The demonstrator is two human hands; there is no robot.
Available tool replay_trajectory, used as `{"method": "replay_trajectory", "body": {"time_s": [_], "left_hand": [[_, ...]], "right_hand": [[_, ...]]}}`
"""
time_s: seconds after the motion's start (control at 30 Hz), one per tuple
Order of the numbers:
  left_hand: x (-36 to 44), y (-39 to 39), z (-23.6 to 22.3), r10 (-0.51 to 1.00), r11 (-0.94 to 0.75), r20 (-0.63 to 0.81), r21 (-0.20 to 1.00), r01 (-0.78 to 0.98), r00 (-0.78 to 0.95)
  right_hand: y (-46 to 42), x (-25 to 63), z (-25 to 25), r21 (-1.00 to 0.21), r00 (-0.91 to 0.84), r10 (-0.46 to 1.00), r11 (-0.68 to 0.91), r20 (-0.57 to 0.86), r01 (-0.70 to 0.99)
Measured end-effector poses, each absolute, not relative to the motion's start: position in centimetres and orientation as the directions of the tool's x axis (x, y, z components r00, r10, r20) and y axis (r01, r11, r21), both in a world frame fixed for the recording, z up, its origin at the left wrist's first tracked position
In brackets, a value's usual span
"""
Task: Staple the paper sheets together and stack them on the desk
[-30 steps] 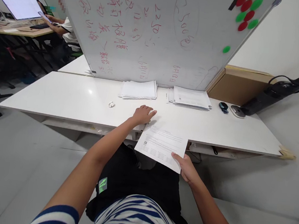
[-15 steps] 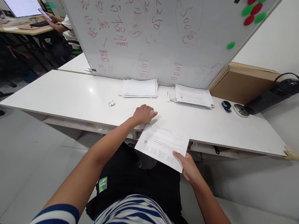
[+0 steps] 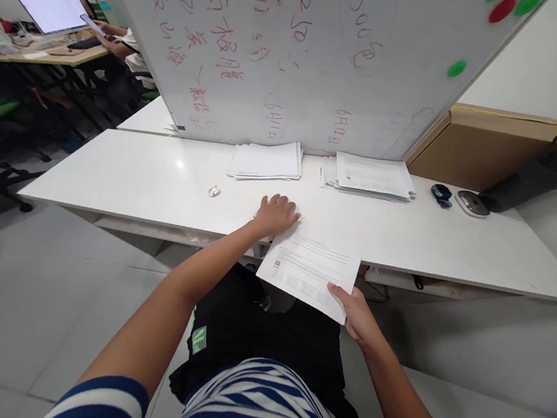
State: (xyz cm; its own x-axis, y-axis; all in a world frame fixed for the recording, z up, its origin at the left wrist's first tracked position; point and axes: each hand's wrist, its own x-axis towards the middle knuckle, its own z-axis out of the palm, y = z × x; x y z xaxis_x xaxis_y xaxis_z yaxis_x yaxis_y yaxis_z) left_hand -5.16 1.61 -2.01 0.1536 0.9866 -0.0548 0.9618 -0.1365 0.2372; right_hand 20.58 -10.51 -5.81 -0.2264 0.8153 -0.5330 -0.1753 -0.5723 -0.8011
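My right hand (image 3: 355, 308) grips a printed sheet of paper (image 3: 309, 273) by its near right corner, thumb on top. The sheet is tilted over the desk's front edge, with text lines and a small square code facing up. My left hand (image 3: 278, 215) is palm down at the desk's front edge, by the sheet's far left corner. Its fingers curl over something mostly hidden; only small pale bits show beside the thumb and wrist. A white ring-shaped item (image 3: 214, 191) lies to its left.
On the white desk (image 3: 151, 174), two paper stacks, one left (image 3: 268, 161) and one right (image 3: 375, 176), sit below a whiteboard (image 3: 312, 92). Farther right are a dark watch-like item (image 3: 441, 194), a computer mouse (image 3: 473, 204), a cardboard box (image 3: 486, 149) and a black bottle (image 3: 538, 175). A person (image 3: 120, 47) sits at back left.
The view has shifted slightly, so the desk's right side sits farther right. My left hand's fingers have moved a little over the hidden thing. My right hand still holds the sheet.
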Motion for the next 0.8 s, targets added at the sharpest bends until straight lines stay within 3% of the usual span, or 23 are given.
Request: {"method": "replay_trajectory", "body": {"time_s": [0.47,0.7,0.8], "left_hand": [[-6.7,2.6,0.0,0.977,-0.002,-0.177,0.555,0.832,0.121],[-7.4,2.3,0.1,0.978,0.028,-0.171,0.665,0.746,0.116],[-7.6,2.3,-0.1,0.979,0.02,-0.163,0.676,0.736,0.123]], "right_hand": [[-11.0,21.5,-7.1,-0.861,-0.243,0.857,-0.492,-0.454,-0.128],[-8.9,26.1,-6.4,-0.91,0.066,0.936,-0.351,-0.345,0.219],[-8.4,27.8,-4.1,-0.915,0.11,0.957,-0.289,-0.268,0.281]]}}
